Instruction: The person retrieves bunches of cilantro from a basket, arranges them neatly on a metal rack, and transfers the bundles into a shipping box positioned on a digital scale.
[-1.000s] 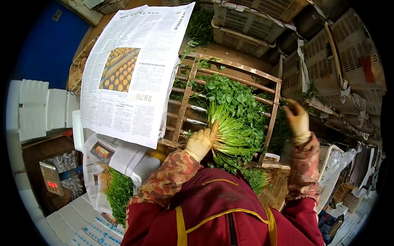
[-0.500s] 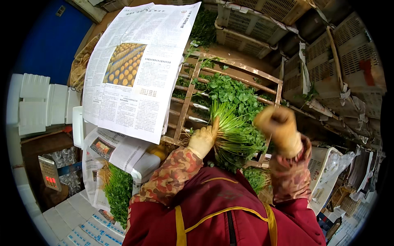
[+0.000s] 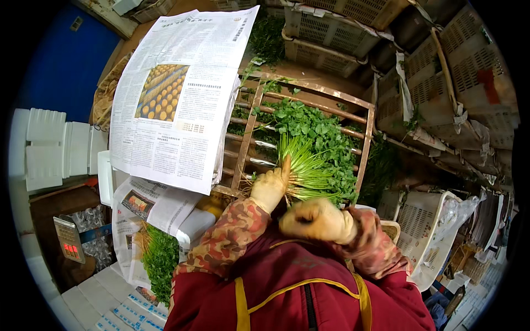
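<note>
Leafy green bunched herbs, looking like cilantro (image 3: pixel 309 127), lie fanned over a rusty metal rack (image 3: pixel 369 138), their pale stem ends toward me. My left hand (image 3: pixel 269 186), in a pale glove, is closed around the stem ends at the bunch's left side, its index finger stretched along the stems. My right hand (image 3: pixel 317 219), gloved too, is curled just below the stems, close to my apron. It is a little blurred, and whatever its fingers hold is hidden.
Newspaper sheets (image 3: pixel 182 55) cover a stack left of the rack. More herbs (image 3: pixel 159 262) stick out below them. A scale display (image 3: pixel 69 240) and white foam boxes (image 3: pixel 47 146) are farther left. Plastic crates (image 3: pixel 326 33) stand at the back, another (image 3: pixel 425 220) at the right.
My right hand has swung from right of the herbs down and left, to below the stem ends beside my left hand. My left hand keeps its hold on the stems.
</note>
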